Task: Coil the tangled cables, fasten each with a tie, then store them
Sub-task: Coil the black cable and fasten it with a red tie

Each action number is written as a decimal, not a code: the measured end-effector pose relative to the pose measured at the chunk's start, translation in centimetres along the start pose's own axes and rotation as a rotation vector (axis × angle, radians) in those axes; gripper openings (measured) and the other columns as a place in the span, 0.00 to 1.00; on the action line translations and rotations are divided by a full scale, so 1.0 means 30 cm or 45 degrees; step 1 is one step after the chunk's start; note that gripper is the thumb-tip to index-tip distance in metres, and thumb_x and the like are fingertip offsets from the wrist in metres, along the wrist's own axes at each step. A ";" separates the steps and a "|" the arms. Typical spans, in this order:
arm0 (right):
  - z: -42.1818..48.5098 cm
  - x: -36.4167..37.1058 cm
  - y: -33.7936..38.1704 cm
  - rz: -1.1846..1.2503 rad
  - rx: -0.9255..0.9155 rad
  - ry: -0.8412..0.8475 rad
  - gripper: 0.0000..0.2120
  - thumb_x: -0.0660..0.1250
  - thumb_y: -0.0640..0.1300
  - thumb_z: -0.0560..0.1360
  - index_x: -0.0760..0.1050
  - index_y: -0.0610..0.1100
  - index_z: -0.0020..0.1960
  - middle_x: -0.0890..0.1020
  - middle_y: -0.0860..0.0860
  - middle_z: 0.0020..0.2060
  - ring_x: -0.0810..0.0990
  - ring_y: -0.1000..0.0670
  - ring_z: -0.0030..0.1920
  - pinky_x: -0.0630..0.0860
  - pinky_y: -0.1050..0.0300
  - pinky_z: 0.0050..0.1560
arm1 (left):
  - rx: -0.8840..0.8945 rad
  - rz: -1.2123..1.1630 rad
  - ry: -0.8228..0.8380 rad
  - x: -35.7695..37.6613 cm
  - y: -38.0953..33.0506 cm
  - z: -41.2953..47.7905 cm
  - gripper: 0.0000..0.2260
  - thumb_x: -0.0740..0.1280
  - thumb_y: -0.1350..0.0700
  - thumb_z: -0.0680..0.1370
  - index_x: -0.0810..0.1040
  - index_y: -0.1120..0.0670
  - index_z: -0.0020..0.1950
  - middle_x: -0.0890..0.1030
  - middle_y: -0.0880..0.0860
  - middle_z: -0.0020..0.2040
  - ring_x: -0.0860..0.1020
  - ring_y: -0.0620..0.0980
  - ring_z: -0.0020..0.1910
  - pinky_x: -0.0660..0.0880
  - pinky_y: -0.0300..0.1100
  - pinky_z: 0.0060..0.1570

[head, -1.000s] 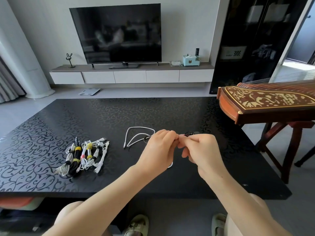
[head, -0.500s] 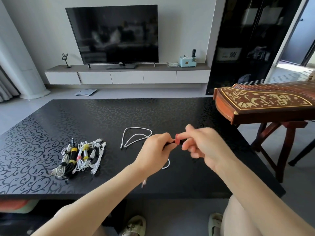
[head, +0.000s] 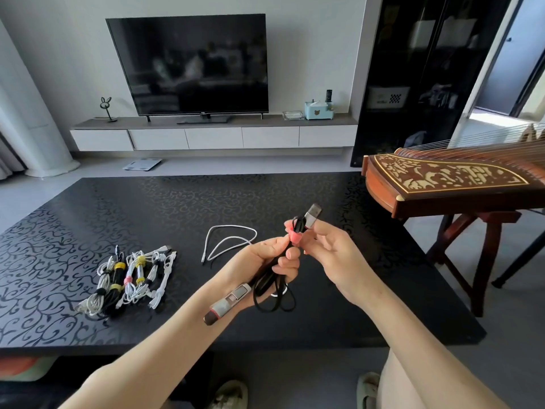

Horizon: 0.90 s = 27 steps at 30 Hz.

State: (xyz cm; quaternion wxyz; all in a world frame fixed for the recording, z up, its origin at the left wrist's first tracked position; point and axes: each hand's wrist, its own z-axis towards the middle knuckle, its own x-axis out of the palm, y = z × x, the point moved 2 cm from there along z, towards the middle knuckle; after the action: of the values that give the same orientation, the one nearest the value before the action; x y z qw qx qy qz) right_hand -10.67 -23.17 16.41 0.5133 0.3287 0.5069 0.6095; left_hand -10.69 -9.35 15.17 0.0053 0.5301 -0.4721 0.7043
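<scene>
While in left hand [head: 259,261], thin looped black cable [head: 264,286], small pink tie [head: 295,237].

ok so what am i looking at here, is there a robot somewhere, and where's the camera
No robot here: a person works with two bare hands. Every picture comes from one wide-angle camera worn on the head, looking forward and down, so the arms reach in from the bottom. The left hand grips a coiled black cable, whose loops and one plug hang below the fist. The right hand pinches the pink tie wrapped round the coil near its top, just under a silver plug. On the black patterned table lie a bundle of cables already tied, on the left, and one loose white cable in the middle. To the right stands a wooden stringed instrument.
</scene>
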 end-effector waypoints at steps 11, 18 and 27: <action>-0.063 0.069 0.006 0.145 -0.016 -0.214 0.06 0.66 0.38 0.75 0.83 0.40 0.44 0.85 0.47 0.38 0.83 0.52 0.44 0.76 0.66 0.45 | 0.266 0.079 -0.476 -0.067 0.013 0.035 0.06 0.62 0.57 0.77 0.73 0.60 0.47 0.74 0.52 0.33 0.69 0.43 0.29 0.69 0.32 0.31; -0.037 0.022 0.019 0.171 -0.053 -0.780 0.05 0.68 0.39 0.73 0.81 0.47 0.42 0.82 0.55 0.34 0.77 0.63 0.34 0.71 0.74 0.34 | 0.347 0.331 -0.540 -0.118 0.023 0.054 0.04 0.64 0.60 0.71 0.71 0.61 0.39 0.76 0.53 0.30 0.68 0.44 0.25 0.67 0.33 0.27; 0.016 0.002 -0.096 0.202 0.181 0.116 0.18 0.67 0.61 0.70 0.78 0.55 0.56 0.81 0.55 0.42 0.79 0.46 0.54 0.70 0.43 0.63 | 0.056 0.026 -0.167 -0.072 0.026 0.038 0.09 0.60 0.60 0.78 0.79 0.59 0.44 0.75 0.52 0.34 0.71 0.41 0.28 0.70 0.31 0.27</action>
State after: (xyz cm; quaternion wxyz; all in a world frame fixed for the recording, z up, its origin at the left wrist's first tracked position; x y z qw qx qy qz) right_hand -9.42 -23.09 13.78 0.4153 0.3752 0.5441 0.6251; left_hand -9.29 -9.48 13.01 -0.0446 0.5702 -0.4613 0.6783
